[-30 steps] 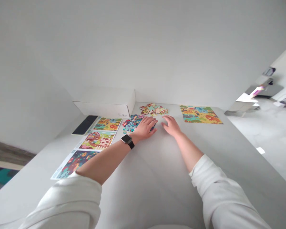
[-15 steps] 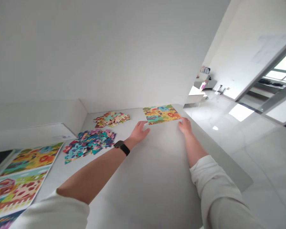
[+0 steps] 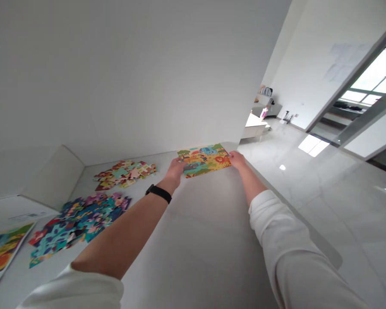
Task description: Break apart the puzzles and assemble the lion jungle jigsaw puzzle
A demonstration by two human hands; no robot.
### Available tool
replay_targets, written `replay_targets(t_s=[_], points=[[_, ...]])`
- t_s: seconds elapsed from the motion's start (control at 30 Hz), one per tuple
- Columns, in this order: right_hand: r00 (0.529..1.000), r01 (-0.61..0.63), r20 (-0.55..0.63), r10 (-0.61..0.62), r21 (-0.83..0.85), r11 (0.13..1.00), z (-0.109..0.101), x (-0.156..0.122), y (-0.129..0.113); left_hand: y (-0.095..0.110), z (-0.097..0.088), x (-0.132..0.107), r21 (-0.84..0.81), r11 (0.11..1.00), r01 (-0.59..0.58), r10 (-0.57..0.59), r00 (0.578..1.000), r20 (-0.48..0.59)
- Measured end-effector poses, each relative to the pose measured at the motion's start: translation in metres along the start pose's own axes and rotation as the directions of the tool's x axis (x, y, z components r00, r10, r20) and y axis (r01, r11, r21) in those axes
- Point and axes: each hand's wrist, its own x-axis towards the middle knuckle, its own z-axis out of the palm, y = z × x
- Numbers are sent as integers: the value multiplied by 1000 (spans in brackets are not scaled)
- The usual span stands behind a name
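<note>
At the far right corner of the table (image 3: 206, 240), the assembled puzzle (image 3: 204, 159) is gripped along its left edge by the left hand (image 3: 174, 169). Its right corner is touched by the right hand (image 3: 236, 159), and whether that hand is clamped on it cannot be told. A pile of loose pieces (image 3: 125, 174) is seen along the table's far side.

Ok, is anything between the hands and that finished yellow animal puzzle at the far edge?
Nothing visible. The left hand rests on the left edge of the puzzle and the right hand on its right corner. The pink pile and blue pile of loose pieces lie off to the left, apart from it.
</note>
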Motion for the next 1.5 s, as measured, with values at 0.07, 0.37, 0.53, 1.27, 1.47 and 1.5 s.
replay_targets(t_s=[0.07,0.37,0.53,1.27,1.47,1.5], points=[[999,-20,25,20,2,1000,-2,6,-4,6,-2,5,-56,996,75,-77,996,-36],[997,-51,51,50,18,999,-11,-24,0,19,-32,-12,4,987,160,-160,986,53],[999,-37,26,36,29,999,-14,-90,7,10,-62,-57,114,988,100,-119,977,179],[969,111,163,-184,381,918,-12,-376,5,16,-259,-344,99,990,102,-128,943,307],[914,181,244,-325,472,863,-6,-387,-45,28,-311,-369,131,990,54,-72,988,138],[900,193,259,-350,483,854,-5,-384,-52,31,-318,-368,159,986,53,-72,991,116]])
